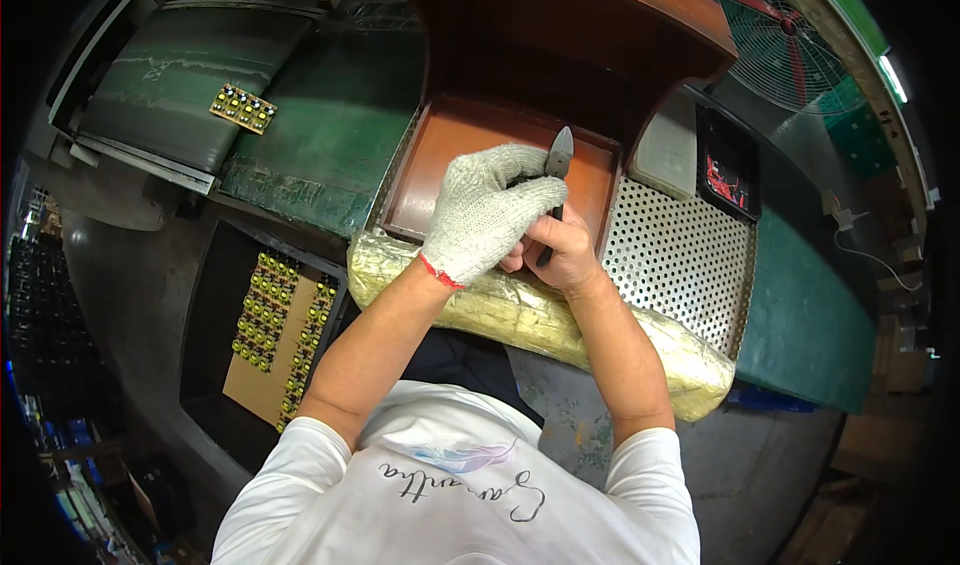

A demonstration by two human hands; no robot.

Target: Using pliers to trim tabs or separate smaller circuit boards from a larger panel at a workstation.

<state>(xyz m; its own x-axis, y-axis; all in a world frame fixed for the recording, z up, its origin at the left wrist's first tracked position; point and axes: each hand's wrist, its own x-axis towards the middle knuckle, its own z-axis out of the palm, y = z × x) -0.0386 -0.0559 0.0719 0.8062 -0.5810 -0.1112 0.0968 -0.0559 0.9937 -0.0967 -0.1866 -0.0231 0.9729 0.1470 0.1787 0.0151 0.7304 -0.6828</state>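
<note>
Two hands meet at frame centre over a brown tray (440,160). My left hand (487,212), in a knitted white glove with red cuff, is curled shut over something I cannot make out. My bare right hand (560,250) grips dark-handled metal cutters (558,165), jaws pointing up. Both forearms rest on a yellow foil-wrapped pad (600,330); perforated metal plate (680,255) lies right.
</note>
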